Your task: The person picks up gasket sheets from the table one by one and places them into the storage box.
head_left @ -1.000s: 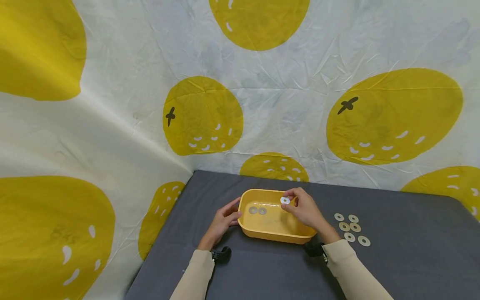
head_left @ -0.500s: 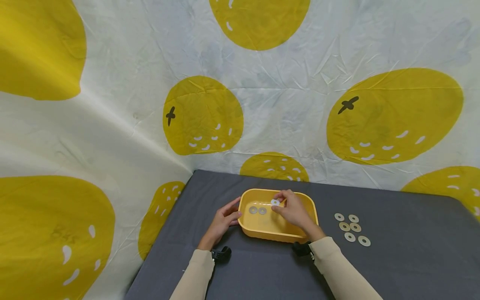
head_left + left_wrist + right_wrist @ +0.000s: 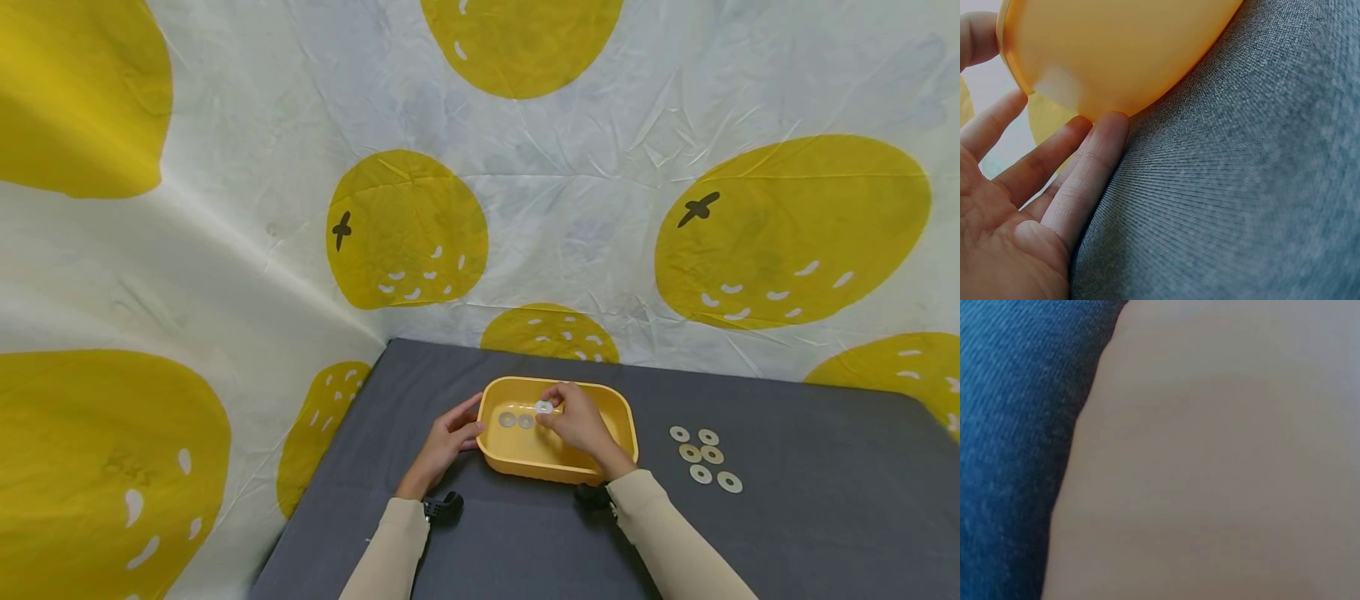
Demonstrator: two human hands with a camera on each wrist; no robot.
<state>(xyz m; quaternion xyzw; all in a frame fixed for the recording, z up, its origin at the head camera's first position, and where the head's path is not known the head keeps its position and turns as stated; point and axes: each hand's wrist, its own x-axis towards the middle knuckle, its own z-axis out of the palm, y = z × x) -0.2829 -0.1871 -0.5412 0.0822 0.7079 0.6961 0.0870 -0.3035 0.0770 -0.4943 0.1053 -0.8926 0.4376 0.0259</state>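
Note:
A yellow plastic tub (image 3: 525,467) sits on the dark grey cloth. Inside it, towards its left end, two flat round washers (image 3: 507,420) lie side by side. My right hand (image 3: 581,423) reaches over the tub and pinches another washer (image 3: 543,407) between thumb and fingertips, just right of those two. At the tub's left end is my left hand (image 3: 442,443), its spread fingers touching the end wall near the rim. The left wrist view shows these fingers (image 3: 1041,162) fairly straight against the wall. Only a sleeve (image 3: 1210,456) and cloth fill the right wrist view.
Several more washers (image 3: 701,474) lie loosely grouped on the cloth right of the tub. A white curtain (image 3: 570,225) printed with yellow fruit hangs behind and to the left of the table (image 3: 825,500). Each wrist wears a black camera strap (image 3: 444,507).
My right hand has moved left and slightly down over the tub with the pinched washer, closer to the two inside. My left hand has stayed at the tub's left end.

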